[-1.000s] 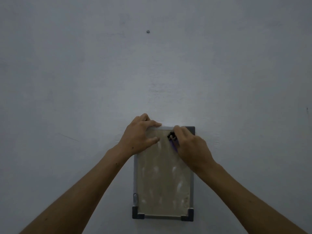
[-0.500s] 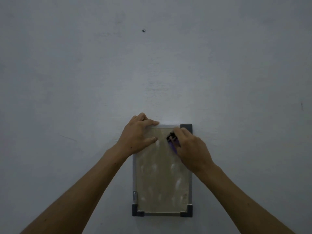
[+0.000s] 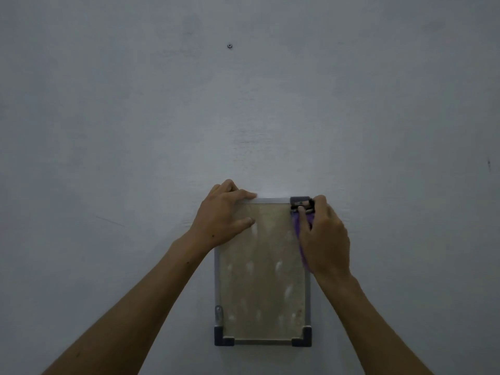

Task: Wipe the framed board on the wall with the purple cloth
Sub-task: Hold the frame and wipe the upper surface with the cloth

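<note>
Two hands on one framed board, against a wide grey wall.

We saw the grey wall [image 3: 135, 131] fill the view, and low on it the framed board [image 3: 259, 280] hung upright, its pale face smeared with whitish marks and its lower corners capped in dark plastic. Our left hand [image 3: 221, 217] lay on the board's top left corner, fingers straight over the frame's upper edge and the thumb flat on the panel, its grip apart. Our right hand [image 3: 324, 239] curled round the purple cloth [image 3: 297, 226] at the board's top right edge, its grip clamped on it, fingertips at a small dark clip [image 3: 303, 207] by the corner cap. High above sat one small screw [image 3: 230, 46].
</note>
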`<state>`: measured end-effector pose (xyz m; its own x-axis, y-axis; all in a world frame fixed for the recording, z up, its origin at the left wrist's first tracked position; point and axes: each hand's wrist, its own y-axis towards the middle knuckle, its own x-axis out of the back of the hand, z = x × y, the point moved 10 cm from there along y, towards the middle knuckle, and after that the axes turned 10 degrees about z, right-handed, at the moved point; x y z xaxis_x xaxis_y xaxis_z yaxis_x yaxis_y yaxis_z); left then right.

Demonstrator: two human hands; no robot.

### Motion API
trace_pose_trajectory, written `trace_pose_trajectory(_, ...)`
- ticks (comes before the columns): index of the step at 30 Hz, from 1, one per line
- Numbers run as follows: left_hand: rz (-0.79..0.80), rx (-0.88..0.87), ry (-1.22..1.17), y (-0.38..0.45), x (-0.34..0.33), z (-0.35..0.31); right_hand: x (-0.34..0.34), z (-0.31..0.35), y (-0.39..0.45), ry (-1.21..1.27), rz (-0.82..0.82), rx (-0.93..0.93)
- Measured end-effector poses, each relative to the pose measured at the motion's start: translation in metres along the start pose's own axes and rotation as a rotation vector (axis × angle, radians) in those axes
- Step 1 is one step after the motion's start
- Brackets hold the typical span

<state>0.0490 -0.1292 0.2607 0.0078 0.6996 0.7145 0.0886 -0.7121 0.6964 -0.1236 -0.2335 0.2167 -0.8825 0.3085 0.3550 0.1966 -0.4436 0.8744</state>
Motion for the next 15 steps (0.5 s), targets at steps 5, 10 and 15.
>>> trace_pose_trajectory(5, -0.015, -0.013, 0.021, 0.000, -0.001, 0.000, -0.024, 0.035, -0.002, -0.056, 0.063, 0.123)
trace_pose_trajectory(10, -0.017, -0.011, 0.019, 0.001, -0.001, 0.001, -0.004, 0.000, -0.001, 0.008, -0.047, -0.032)
trace_pose_trajectory(15, -0.025, -0.009, 0.024, -0.001, -0.001, 0.001, -0.028, 0.030, -0.009, -0.106, 0.105, 0.142)
